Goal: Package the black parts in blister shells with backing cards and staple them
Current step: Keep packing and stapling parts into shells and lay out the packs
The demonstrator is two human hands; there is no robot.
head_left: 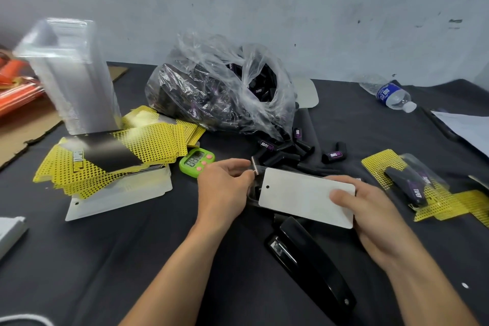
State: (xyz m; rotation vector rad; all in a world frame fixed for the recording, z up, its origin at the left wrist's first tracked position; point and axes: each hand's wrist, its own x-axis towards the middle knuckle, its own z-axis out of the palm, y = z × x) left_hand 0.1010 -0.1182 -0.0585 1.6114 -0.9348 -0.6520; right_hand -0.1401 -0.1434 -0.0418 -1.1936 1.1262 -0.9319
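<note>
A backing card [299, 197], white side up with a punched hole, lies over a clear blister shell at the table's middle. My right hand [370, 209] grips its right end, thumb on top. My left hand [225, 188] pinches the shell's left edge near the hole. A black stapler [312, 259] lies just below the card. Loose black parts [288, 151] with purple labels spill from a clear plastic bag [222, 87] behind. A finished pack [412, 182] rests at the right on yellow-dotted cards.
A tall stack of clear shells [71, 74] stands at the left, with a heap of yellow-dotted cards [113, 156] in front of it. A green timer [195, 161] sits beside my left hand. A water bottle [389, 94] lies at the back right.
</note>
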